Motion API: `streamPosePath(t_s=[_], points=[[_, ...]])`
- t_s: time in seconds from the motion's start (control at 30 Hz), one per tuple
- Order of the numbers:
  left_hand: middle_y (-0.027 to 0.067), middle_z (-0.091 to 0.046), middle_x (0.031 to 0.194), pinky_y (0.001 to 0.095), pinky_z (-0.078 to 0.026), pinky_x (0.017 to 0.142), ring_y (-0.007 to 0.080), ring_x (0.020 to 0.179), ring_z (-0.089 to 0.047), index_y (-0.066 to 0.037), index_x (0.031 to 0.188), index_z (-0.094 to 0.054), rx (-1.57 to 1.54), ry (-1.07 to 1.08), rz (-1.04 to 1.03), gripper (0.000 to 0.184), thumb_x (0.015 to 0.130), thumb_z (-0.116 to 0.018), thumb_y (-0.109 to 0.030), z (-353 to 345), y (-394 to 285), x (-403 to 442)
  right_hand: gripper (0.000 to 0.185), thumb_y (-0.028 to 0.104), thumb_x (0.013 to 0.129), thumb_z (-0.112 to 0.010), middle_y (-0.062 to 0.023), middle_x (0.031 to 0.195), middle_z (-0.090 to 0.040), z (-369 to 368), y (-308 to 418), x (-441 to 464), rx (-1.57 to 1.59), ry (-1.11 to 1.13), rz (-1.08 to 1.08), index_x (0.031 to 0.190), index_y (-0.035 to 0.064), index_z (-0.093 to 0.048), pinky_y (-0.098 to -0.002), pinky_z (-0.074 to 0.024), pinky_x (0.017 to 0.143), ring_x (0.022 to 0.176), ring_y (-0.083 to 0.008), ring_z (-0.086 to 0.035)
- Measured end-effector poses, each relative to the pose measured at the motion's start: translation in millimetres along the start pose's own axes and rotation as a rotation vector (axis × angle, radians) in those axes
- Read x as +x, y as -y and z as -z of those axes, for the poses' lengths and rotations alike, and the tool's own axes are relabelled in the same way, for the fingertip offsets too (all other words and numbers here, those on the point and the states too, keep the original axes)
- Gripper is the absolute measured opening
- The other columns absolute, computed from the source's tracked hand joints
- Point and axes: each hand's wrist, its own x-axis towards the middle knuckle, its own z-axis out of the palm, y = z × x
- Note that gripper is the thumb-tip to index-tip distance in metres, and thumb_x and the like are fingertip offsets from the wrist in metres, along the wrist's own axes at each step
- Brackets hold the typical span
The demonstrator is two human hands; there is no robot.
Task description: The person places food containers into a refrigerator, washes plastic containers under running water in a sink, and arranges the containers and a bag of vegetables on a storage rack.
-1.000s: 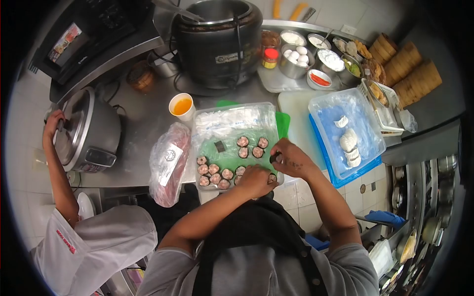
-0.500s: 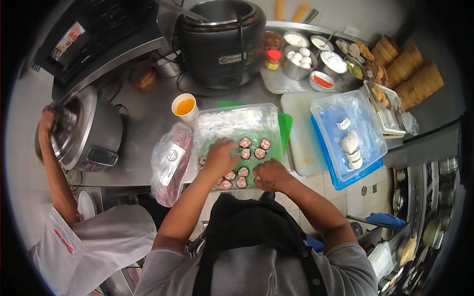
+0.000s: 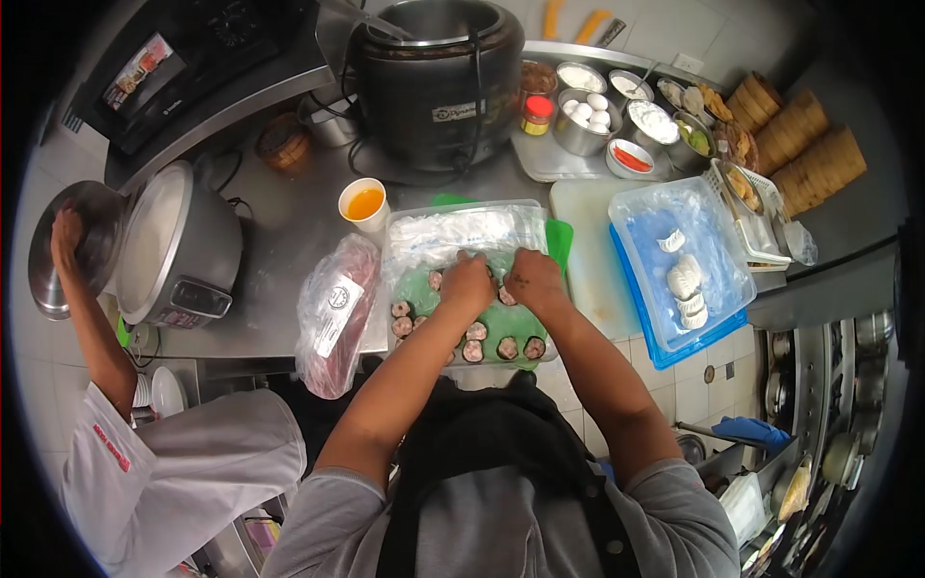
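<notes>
A clear plastic container point(image 3: 395, 241) holds several dark-wrapped meat pieces point(image 3: 474, 351) over green, with white plastic film point(image 3: 434, 229) across its far part. Both hands are inside it, side by side near the middle. My left hand point(image 3: 469, 281) has its fingers closed and pointing down at the film's near edge; what it grips is hidden. Close to its right, my right hand point(image 3: 533, 277) is closed too, beside a meat piece, its fingertips out of sight. Left of the container lies a plastic-wrapped piece of meat point(image 3: 337, 318). A paper cup point(image 3: 364, 204) with orange liquid stands behind it.
At the left a co-worker's hand point(image 3: 67, 229) holds a lid point(image 3: 92, 250) beside a large cooker point(image 3: 183, 250). A black pot point(image 3: 434, 96) stands behind. To the right are a white cutting board point(image 3: 593, 260), a container with white dumplings point(image 3: 636, 212) and steamer baskets point(image 3: 819, 169).
My left hand has moved right and away from me, and my right hand has moved farther into the container. More meat pieces show at the near right. The co-worker has lifted the lid off the cooker.
</notes>
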Motion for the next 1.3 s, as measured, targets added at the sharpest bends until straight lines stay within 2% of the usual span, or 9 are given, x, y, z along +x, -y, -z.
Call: streamPosePath(t_s=[0.17, 0.3, 0.37, 0.5, 0.63, 0.73, 0.9, 1.17, 1.3], points=[[0.0167, -0.063, 0.099, 0.0439, -0.052, 0.077, 0.0345, 0.087, -0.065, -0.004, 0.096, -0.066, -0.187, -0.2, 0.036, 0.029, 0.071, -0.071, -0.017, 16.1, -0.6, -4.3, 0.027, 0.017, 0.074, -0.066, -0.018, 0.089, -0.064, 17.2, -15.7, -33.4, 0.402, -0.448, 0.172, 0.096, 0.0015, -0.061, -0.0426, -0.0524, 0.075, 0.087, -0.0359, -0.064], [0.0144, -0.065, 0.091, 0.0433, -0.051, 0.076, 0.0327, 0.085, -0.064, -0.003, 0.096, -0.065, -0.34, -0.394, -0.098, 0.032, 0.07, -0.073, -0.019, 43.6, 3.3, -37.0, 0.024, 0.014, 0.075, -0.065, -0.015, 0.089, -0.062, 30.3, -32.7, -71.7, 0.472, -0.111, 0.232, 0.097, 0.005, -0.06, -0.0428, -0.0513, 0.073, 0.085, -0.0339, -0.063], [0.0145, -0.065, 0.086, 0.0425, -0.051, 0.075, 0.0325, 0.083, -0.064, -0.002, 0.096, -0.065, -0.49, 0.036, -0.134, 0.034, 0.068, -0.074, -0.021, 46.3, 0.8, -60.5, 0.021, 0.014, 0.076, -0.063, -0.0131, 0.092, -0.063, 19.8, -37.4, -81.7, 0.165, 0.036, 0.481, 0.096, 0.0067, -0.06, -0.0418, -0.0514, 0.073, 0.085, -0.032, -0.064], [0.0143, -0.065, 0.081, 0.0426, -0.05, 0.073, 0.0332, 0.082, -0.063, -0.003, 0.092, -0.065, -0.23, -0.007, -0.403, 0.031, 0.069, -0.073, -0.022, 12.9, -8.4, -67.0, 0.016, 0.014, 0.081, -0.058, -0.0131, 0.092, -0.065, 4.2, -37.1, -75.8, -0.122, -0.034, 0.608, 0.095, 0.0063, -0.061, -0.0412, -0.0514, 0.075, 0.084, -0.0315, -0.065], [0.0145, -0.066, 0.083, 0.0442, -0.049, 0.074, 0.0341, 0.085, -0.062, -0.006, 0.082, -0.064, -0.035, 0.127, -0.321, 0.021, 0.071, -0.07, -0.022, 4.8, -23.2, -67.8, 0.017, 0.014, 0.081, -0.058, -0.0149, 0.09, -0.066, 23.8, -37.7, -67.6, -0.117, 0.23, 0.495, 0.096, 0.005, -0.06, -0.0419, -0.0515, 0.074, 0.084, -0.0315, -0.066], [0.0155, -0.065, 0.083, 0.0455, -0.049, 0.077, 0.0346, 0.086, -0.062, -0.005, 0.084, -0.065, -0.061, 0.216, -0.331, 0.021, 0.071, -0.071, -0.02, 7.0, -21.3, -64.3, 0.019, 0.017, 0.08, -0.061, -0.0181, 0.083, -0.066, 19.7, -33.1, -46.3, 0.078, -0.193, 0.415, 0.093, 0.0033, -0.059, -0.0435, -0.0518, 0.071, 0.08, -0.034, -0.066], [0.0162, -0.061, 0.097, 0.0467, -0.048, 0.077, 0.0338, 0.089, -0.061, -0.003, 0.094, -0.066, -0.099, -0.224, -0.282, 0.026, 0.073, -0.072, -0.018, 14.1, 1.6, -40.6, 0.03, 0.027, 0.078, -0.067, -0.02, 0.085, -0.064, -4.5, -7.7, -20.0, -0.04, -0.105, 0.333, 0.095, 0.0029, -0.059, -0.0441, -0.0518, 0.072, 0.079, -0.0357, -0.066], [0.0179, -0.06, 0.092, 0.0442, -0.05, 0.075, 0.0375, 0.084, -0.061, -0.005, 0.098, -0.066, -0.108, 0.005, -0.261, 0.029, 0.07, -0.071, -0.01, -6.5, 18.3, -16.5, 0.028, 0.027, 0.077, -0.063, -0.019, 0.086, -0.068, -13.4, -2.5, -7.5, 0.047, -0.052, 0.141, 0.089, 0.0026, -0.065, -0.0417, -0.0525, 0.078, 0.087, -0.0341, -0.067], [0.0082, -0.059, 0.078, 0.0328, -0.048, 0.064, 0.0214, 0.068, -0.06, -0.001, 0.095, -0.065, -0.48, -0.139, -0.152, 0.025, 0.072, -0.071, -0.008, 3.5, 26.5, -17.0, 0.027, 0.026, 0.076, -0.062, -0.0162, 0.087, -0.069, 11.2, -6.1, -25.3, 0.271, -0.119, 0.09, 0.09, 0.0028, -0.066, -0.0394, -0.0529, 0.078, 0.086, -0.0329, -0.067]])
